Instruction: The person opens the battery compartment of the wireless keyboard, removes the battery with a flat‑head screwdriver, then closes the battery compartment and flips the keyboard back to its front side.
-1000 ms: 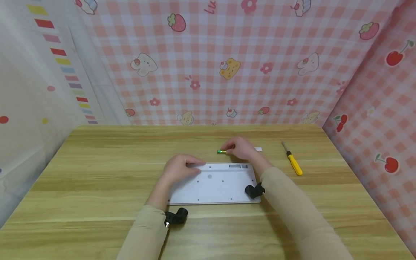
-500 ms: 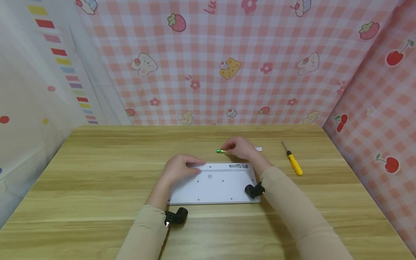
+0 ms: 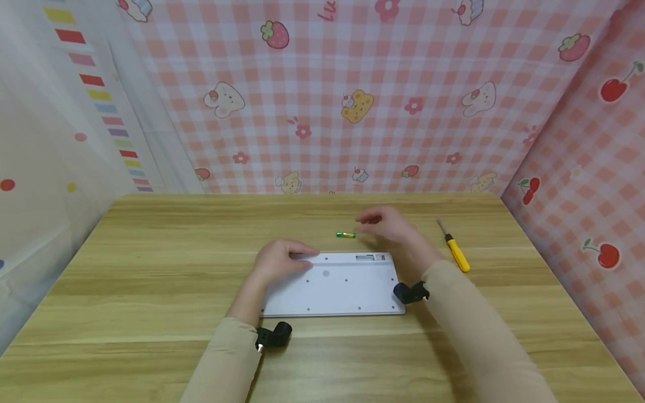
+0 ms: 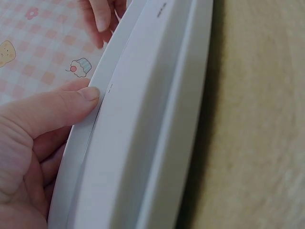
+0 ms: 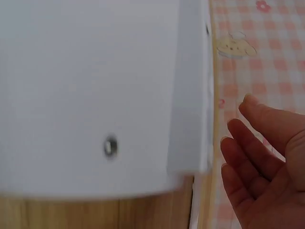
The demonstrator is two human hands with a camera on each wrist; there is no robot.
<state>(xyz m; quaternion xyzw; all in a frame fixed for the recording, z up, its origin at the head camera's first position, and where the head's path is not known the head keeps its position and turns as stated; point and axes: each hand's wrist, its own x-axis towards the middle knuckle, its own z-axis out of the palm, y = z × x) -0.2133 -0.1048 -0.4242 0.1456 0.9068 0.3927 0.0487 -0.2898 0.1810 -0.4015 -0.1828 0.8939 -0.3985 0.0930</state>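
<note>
A white keyboard (image 3: 332, 288) lies underside up on the table, screw holes showing. The battery slot (image 3: 365, 257) near its far right corner is uncovered. My left hand (image 3: 277, 260) grips its far edge left of centre; in the left wrist view the thumb (image 4: 71, 107) presses on the edge and the other fingers bend behind it. A green and gold battery (image 3: 345, 235) lies on the table beyond the keyboard. To the right of that battery my right hand (image 3: 388, 224) hovers, holding nothing; in the right wrist view its fingers (image 5: 248, 148) are spread and loosely bent.
A screwdriver (image 3: 457, 254) with a yellow handle lies at the right, shaft pointing away. Wood-grain table (image 3: 151, 268) surrounds the keyboard. Checked pink cloth (image 3: 322, 140) hangs behind the table, with more cloth on both sides.
My right hand has let go of the battery and moved right, away from it. The small white piece seen to its right earlier is hidden now. My left hand and the keyboard stay put.
</note>
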